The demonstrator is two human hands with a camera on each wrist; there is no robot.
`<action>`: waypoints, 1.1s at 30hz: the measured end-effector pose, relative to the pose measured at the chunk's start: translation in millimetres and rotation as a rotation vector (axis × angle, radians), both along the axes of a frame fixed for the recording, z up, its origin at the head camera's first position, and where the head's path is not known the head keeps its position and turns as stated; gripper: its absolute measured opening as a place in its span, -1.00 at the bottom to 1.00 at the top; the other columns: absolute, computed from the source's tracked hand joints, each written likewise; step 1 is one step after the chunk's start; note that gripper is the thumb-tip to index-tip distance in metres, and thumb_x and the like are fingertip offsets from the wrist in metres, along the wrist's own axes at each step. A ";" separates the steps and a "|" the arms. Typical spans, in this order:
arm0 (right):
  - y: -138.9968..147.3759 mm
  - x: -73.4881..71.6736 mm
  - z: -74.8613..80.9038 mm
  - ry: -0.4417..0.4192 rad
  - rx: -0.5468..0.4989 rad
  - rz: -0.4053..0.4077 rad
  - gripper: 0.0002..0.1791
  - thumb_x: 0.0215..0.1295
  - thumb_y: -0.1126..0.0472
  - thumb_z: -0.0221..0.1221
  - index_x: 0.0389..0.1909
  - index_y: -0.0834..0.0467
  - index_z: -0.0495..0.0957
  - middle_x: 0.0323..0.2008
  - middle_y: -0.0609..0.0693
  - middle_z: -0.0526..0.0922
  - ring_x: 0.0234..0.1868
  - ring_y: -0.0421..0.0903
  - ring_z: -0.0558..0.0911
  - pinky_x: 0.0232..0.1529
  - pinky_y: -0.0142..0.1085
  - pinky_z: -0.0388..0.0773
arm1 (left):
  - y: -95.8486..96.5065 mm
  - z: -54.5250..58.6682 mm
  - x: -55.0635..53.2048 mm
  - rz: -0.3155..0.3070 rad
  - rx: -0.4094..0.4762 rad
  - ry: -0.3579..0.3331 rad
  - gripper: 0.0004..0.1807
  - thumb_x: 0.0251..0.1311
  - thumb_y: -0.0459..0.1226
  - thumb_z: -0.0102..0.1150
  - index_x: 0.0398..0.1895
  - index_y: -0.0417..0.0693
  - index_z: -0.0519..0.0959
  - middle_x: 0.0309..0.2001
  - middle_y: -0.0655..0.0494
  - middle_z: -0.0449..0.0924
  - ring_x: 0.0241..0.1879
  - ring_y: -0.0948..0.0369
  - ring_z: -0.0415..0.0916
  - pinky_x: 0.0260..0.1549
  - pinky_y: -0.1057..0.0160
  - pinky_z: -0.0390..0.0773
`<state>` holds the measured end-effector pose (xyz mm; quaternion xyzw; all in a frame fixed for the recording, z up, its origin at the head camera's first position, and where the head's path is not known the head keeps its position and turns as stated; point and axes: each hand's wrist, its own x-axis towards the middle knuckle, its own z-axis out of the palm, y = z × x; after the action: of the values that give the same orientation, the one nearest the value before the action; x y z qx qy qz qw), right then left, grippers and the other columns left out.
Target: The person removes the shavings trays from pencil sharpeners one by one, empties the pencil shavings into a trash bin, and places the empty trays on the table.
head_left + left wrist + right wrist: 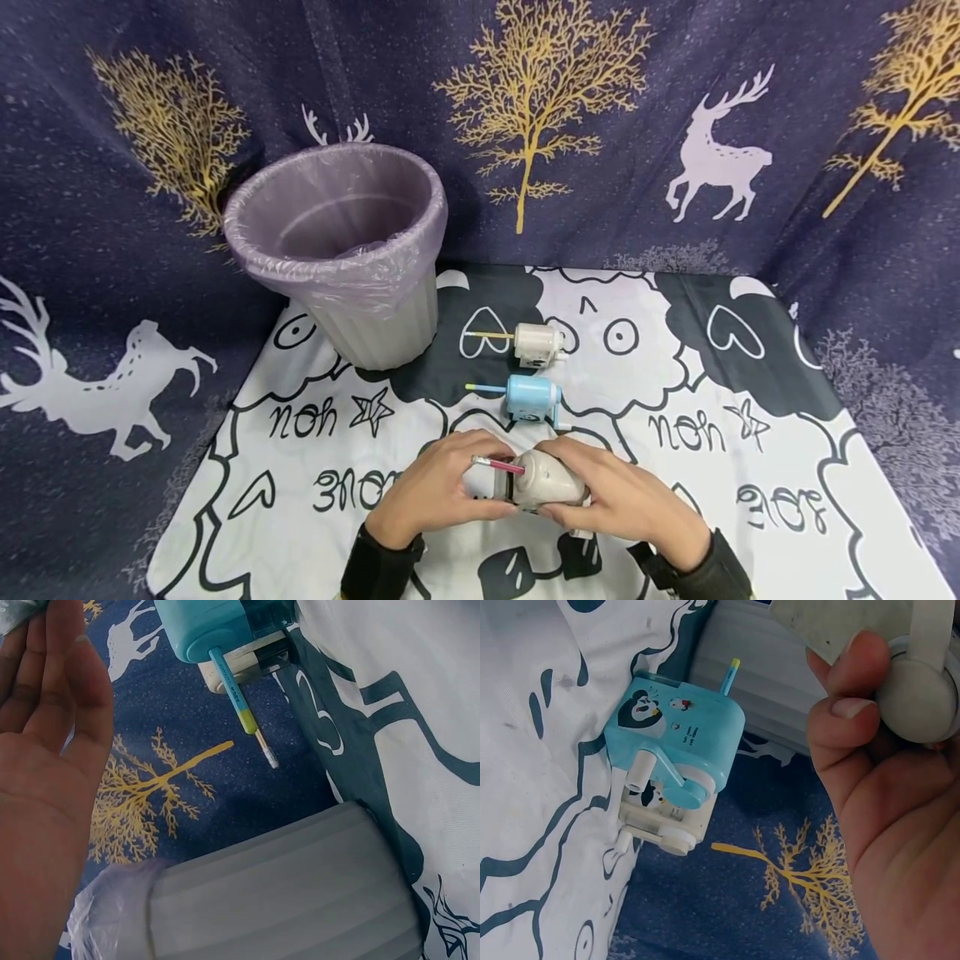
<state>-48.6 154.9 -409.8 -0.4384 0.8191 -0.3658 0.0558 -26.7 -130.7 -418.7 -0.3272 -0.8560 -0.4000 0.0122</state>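
Low over the near middle of the patterned cloth, both hands hold a beige hand-crank pencil sharpener (547, 479). A red pencil (498, 464) sticks out of it toward the left. My right hand (622, 496) grips the body, its fingertips close to the crank end (919, 697) in the right wrist view. On the other side, my left hand (438, 487) has thumb and fingers around a pale, translucent part (480, 482) at the sharpener's left end. A blue pencil sharpener (531, 397) with a blue pencil stands just beyond the hands.
Behind the blue sharpener is another beige pencil sharpener (536, 343) holding a yellow pencil (487, 335). A tall pale bin (382, 325) lined with a purple plastic bag stands at the back left. A dark blue curtain (585, 225) with trees and deer hangs behind the cloth.
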 end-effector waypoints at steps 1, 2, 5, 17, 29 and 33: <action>0.0 0.2 -0.1 -0.005 0.001 0.001 -0.46 0.39 -0.01 0.42 0.31 -0.05 0.50 -0.03 -0.25 0.62 -0.18 -0.35 0.56 -0.26 -0.42 0.59 | -0.2 0.0 0.1 -0.001 0.003 -0.001 -0.46 0.19 0.06 0.58 0.16 0.06 0.70 0.06 0.28 0.70 0.09 0.31 0.63 0.15 0.21 0.62; 0.0 0.4 -0.1 -0.009 0.002 0.000 -0.47 0.39 -0.02 0.41 0.31 -0.05 0.50 -0.03 -0.25 0.62 -0.18 -0.35 0.56 -0.26 -0.42 0.59 | -0.4 -0.3 0.1 -0.001 0.006 0.001 -0.46 0.19 0.06 0.59 0.16 0.07 0.71 0.06 0.28 0.70 0.09 0.31 0.63 0.14 0.21 0.62; -0.2 0.6 0.1 -0.016 0.011 -0.005 -0.46 0.40 -0.03 0.41 0.31 -0.06 0.49 -0.05 -0.25 0.62 -0.19 -0.35 0.56 -0.27 -0.42 0.58 | -2.2 -0.8 -0.7 -0.009 0.041 0.006 -0.46 0.16 0.01 0.62 0.16 0.04 0.71 0.07 0.26 0.70 0.10 0.31 0.64 0.15 0.21 0.63; 4.3 -0.2 -1.6 -0.003 0.030 -0.033 -0.46 0.40 0.01 0.40 0.32 0.00 0.49 -0.05 -0.22 0.63 -0.20 -0.36 0.55 -0.29 -0.41 0.58 | -21.5 -0.6 0.0 0.025 0.118 -0.061 -0.42 0.10 -0.13 0.67 0.21 0.02 0.69 0.11 0.26 0.68 0.10 0.28 0.62 0.18 0.15 0.62; 11.1 1.1 -12.7 0.031 0.055 -0.068 -0.45 0.22 0.08 0.51 0.21 -0.01 0.56 -0.12 -0.23 0.62 -0.24 -0.38 0.53 -0.31 -0.40 0.56 | -70.6 13.4 2.6 0.290 0.164 0.041 -0.39 0.05 -0.31 0.68 0.22 0.00 0.68 0.01 0.17 0.70 -0.03 0.24 0.59 -0.05 0.21 0.56; 4.6 0.4 -15.9 0.042 0.085 -0.038 -0.48 0.21 0.07 0.52 0.15 0.01 0.59 -0.18 -0.24 0.62 -0.27 -0.40 0.51 -0.34 -0.44 0.53 | -68.2 19.6 2.7 0.342 0.228 0.154 -0.32 -0.09 -0.38 0.72 0.21 -0.06 0.70 -0.03 0.14 0.72 -0.06 0.19 0.64 -0.06 0.30 0.54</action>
<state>-48.2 159.5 -425.7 -0.4277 0.8429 -0.3225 0.0503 -24.0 -198.9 -399.1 -0.2034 -0.8448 -0.4602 0.1819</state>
